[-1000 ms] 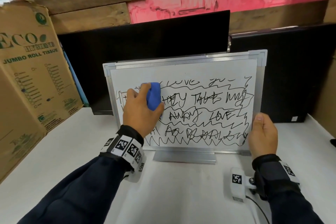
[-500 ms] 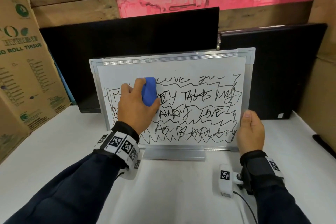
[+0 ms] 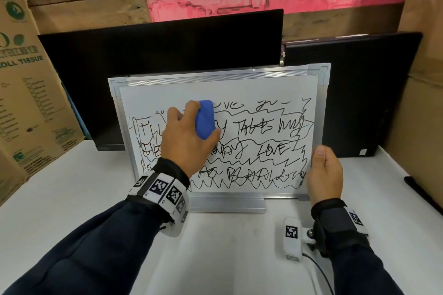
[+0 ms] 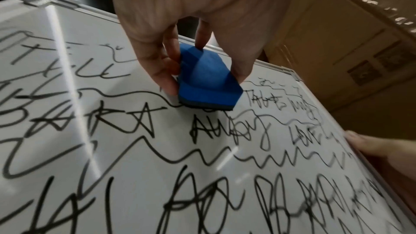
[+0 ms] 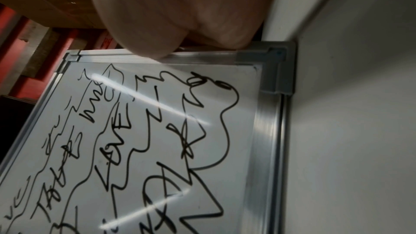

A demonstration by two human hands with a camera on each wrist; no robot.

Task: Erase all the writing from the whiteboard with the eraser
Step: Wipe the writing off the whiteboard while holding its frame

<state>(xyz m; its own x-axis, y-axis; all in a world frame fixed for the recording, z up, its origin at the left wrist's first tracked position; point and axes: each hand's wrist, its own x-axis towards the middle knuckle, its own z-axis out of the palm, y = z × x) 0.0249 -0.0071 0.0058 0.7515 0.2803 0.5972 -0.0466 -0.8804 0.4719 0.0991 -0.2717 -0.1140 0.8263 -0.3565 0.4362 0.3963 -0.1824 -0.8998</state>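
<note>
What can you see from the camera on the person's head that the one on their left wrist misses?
Only the head view shows the whole scene: both sleeves, the board's stand, the white table, the dark screens behind, and a tissue carton.

Only the left wrist view shows the eraser's dark felt underside meeting the board.

Both show the left hand gripping the blue eraser, the scribbled whiteboard, and the right hand steadying its right edge.

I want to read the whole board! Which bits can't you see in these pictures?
- Head view: the left hand and blue eraser cover words in the whiteboard's upper-left part.
- Left wrist view: nearest writing is blurred and cut off by the picture's edge.
- Right wrist view: the right hand hides its own fingers on the board's edge.
</note>
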